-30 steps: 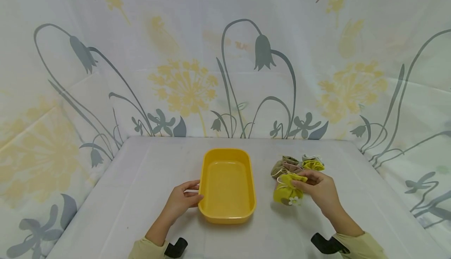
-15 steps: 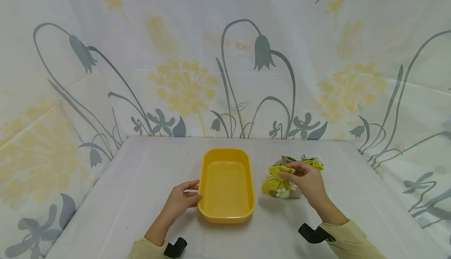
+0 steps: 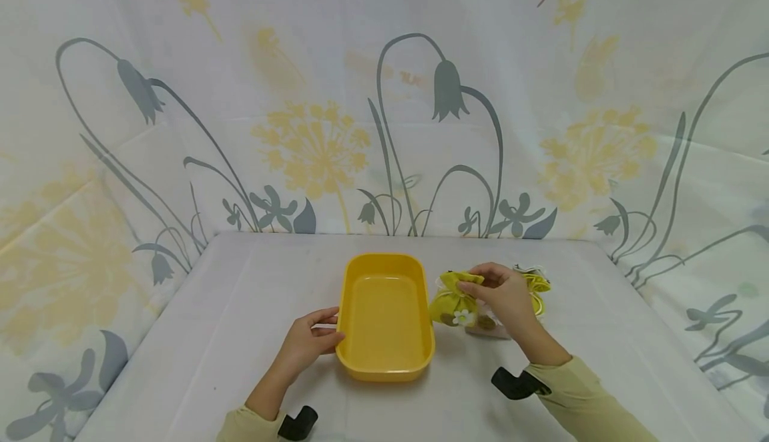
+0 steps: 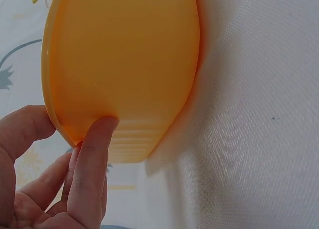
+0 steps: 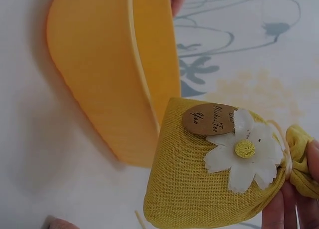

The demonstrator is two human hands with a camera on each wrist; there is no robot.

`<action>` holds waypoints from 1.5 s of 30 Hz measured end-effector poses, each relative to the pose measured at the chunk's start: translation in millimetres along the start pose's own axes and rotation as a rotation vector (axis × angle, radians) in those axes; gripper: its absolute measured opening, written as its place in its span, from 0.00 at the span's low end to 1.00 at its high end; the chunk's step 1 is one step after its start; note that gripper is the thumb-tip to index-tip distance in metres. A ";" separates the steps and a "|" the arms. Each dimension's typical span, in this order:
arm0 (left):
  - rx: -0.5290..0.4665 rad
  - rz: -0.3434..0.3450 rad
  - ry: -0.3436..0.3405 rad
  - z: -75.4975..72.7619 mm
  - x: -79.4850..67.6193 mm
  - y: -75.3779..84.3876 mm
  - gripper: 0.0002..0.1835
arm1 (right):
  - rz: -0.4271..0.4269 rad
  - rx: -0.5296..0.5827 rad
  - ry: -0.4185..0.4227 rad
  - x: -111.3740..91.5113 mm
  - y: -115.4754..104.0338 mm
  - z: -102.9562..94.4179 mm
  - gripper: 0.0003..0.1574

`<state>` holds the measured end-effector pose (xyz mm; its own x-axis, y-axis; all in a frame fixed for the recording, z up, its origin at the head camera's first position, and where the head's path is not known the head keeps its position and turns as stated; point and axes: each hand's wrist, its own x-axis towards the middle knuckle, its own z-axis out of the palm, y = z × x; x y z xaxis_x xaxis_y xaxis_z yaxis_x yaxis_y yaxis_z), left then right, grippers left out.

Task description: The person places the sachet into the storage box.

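A yellow plastic basin (image 3: 384, 322) sits on the white-covered table. My left hand (image 3: 305, 345) grips its left side, thumb over the rim and fingers against the outer wall (image 4: 124, 59). To the right of the basin, my right hand (image 3: 509, 300) pinches the gathered neck of a yellow-green drawstring pouch (image 3: 452, 306). The pouch hangs beside the basin's right rim, overlapping it in the right wrist view. On the pouch's front (image 5: 194, 164) are a white cloth flower and a small brown tag with writing.
Behind the right hand lie more pouches: a pinkish one (image 3: 488, 325) partly covered, and yellow and grey ones (image 3: 537, 283) farther right. A white curtain (image 3: 324, 48) with flower prints hangs behind the table's back edge.
My right hand has carried the yellow-green pouch leftward from the group of pouches to the basin's right side. The left hand and basin stay nearly in place.
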<state>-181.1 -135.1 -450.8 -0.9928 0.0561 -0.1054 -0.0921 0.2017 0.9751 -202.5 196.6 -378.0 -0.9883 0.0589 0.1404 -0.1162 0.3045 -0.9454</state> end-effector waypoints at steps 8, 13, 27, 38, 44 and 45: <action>0.007 0.005 -0.004 -0.8 -1.7 2.4 0.27 | 0.018 0.029 -0.027 5.6 -5.6 9.4 0.21; 0.015 -0.006 0.002 -1.0 -3.2 3.4 0.27 | 0.034 -0.006 -0.051 13.1 -8.2 18.3 0.21; 0.009 -0.005 0.000 0.3 -3.4 3.9 0.27 | -0.003 0.098 -0.135 29.5 -16.2 45.7 0.19; 0.007 -0.010 -0.001 0.4 -4.3 4.3 0.28 | -0.046 0.103 -0.151 48.7 -18.5 72.6 0.14; 0.007 -0.004 -0.001 0.2 -3.6 3.3 0.28 | -0.040 0.110 -0.150 55.1 -20.4 90.7 0.13; 0.008 -0.004 0.000 0.2 -3.4 3.1 0.28 | -0.037 0.114 -0.148 55.8 -21.1 93.9 0.12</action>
<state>-178.0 -134.4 -447.4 -0.9925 0.0550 -0.1088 -0.0951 0.2095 0.9732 -264.4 104.2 -377.9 -0.9858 -0.0939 0.1391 -0.1551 0.1932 -0.9688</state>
